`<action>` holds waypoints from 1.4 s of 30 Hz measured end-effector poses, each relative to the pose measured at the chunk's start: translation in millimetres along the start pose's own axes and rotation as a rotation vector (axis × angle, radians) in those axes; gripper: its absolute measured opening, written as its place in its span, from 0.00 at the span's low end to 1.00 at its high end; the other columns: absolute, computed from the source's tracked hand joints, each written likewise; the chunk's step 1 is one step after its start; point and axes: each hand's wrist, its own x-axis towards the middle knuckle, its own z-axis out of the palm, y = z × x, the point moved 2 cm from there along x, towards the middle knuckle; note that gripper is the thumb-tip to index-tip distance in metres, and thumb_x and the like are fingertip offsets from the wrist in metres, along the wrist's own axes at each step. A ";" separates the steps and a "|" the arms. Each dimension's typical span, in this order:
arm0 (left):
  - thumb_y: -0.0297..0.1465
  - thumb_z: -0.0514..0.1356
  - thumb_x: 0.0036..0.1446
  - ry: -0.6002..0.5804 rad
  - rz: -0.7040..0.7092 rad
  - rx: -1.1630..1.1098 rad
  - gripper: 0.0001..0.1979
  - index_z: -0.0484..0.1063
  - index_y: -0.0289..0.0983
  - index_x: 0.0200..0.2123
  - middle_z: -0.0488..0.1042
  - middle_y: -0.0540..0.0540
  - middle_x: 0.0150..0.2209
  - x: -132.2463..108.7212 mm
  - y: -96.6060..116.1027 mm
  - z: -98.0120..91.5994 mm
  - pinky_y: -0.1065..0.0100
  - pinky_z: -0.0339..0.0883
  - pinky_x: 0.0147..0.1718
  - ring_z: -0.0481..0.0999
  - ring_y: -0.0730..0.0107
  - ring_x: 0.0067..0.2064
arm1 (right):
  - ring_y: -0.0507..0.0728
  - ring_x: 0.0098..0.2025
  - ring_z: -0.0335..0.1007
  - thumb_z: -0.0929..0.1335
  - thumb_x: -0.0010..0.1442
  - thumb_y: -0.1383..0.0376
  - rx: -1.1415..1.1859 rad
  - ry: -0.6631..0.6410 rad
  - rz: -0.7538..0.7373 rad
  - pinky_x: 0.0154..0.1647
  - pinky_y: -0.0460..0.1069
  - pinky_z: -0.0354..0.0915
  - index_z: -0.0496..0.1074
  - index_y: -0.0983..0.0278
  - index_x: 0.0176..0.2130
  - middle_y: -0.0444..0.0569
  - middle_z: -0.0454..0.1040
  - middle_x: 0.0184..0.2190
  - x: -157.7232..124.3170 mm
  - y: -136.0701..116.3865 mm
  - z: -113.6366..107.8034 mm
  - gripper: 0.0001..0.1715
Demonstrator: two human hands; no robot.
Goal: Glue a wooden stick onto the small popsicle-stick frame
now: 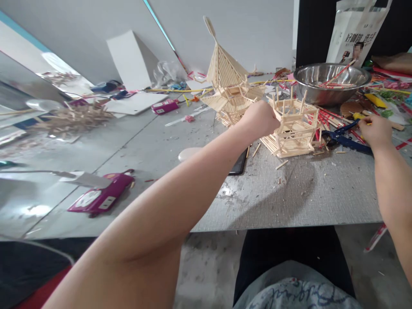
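Nearest lies the grey table, scuffed and dusted with splinters, its front edge just above the person's lap. Further in, the left hand is closed in a fist against the small stick frame, apparently gripping its near corner. The right hand curls its fingers onto the blue-handled cutters beside the frame (how firm the hold is, I cannot tell). Behind stand a stick tower and a steel bowl, then the pale wall.
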 end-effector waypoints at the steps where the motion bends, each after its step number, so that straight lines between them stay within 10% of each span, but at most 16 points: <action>1: 0.25 0.56 0.43 0.004 0.002 0.001 0.08 0.66 0.33 0.15 0.51 0.50 0.13 1.0 -0.2 0.9 0.67 0.55 0.26 0.60 0.70 0.24 | 0.63 0.39 0.70 0.63 0.52 0.61 -0.001 -0.003 -0.001 0.37 0.53 0.64 0.75 0.65 0.40 0.56 0.76 0.35 -0.2 -0.4 -0.3 0.18; 42: 0.25 0.53 0.44 -0.140 -0.090 0.013 0.10 0.71 0.29 0.17 0.60 0.46 0.12 -0.3 8.8 0.4 0.67 0.61 0.26 0.68 0.66 0.22 | 0.61 0.35 0.69 0.62 0.52 0.61 -0.013 0.010 -0.030 0.33 0.51 0.61 0.76 0.65 0.38 0.55 0.75 0.31 -2.1 -2.8 -1.0 0.18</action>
